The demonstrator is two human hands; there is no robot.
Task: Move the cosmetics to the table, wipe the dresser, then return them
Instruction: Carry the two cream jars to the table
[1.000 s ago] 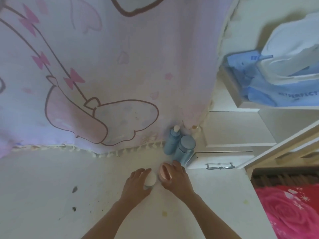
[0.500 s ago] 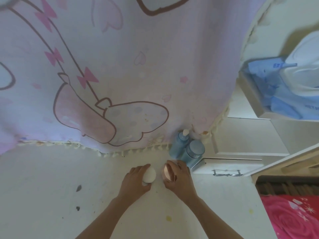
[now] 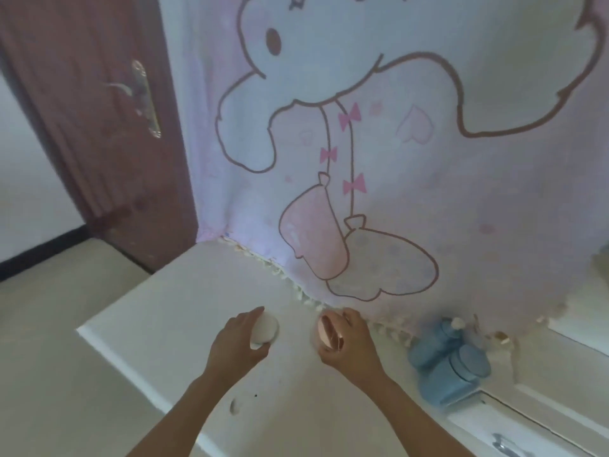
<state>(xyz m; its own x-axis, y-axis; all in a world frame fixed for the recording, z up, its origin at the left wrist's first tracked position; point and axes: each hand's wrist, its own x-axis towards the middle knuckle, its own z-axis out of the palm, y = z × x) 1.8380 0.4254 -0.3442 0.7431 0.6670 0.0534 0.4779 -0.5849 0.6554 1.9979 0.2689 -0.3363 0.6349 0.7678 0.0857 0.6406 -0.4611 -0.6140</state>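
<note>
left hand (image 3: 235, 344) grips white jar (image 3: 265, 329) | right hand (image 3: 351, 347) grips pink jar (image 3: 328, 333) | white dresser top (image 3: 158, 324) | brown door (image 3: 99, 127)

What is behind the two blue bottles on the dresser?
The fringed hem of the pink cartoon cloth hangs just behind the blue bottles. Whatever the cloth covers is hidden.

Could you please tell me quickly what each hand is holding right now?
Left hand: closed, fingers curled round a white jar.
Right hand: closed, fingers curled round a pink jar.
</note>
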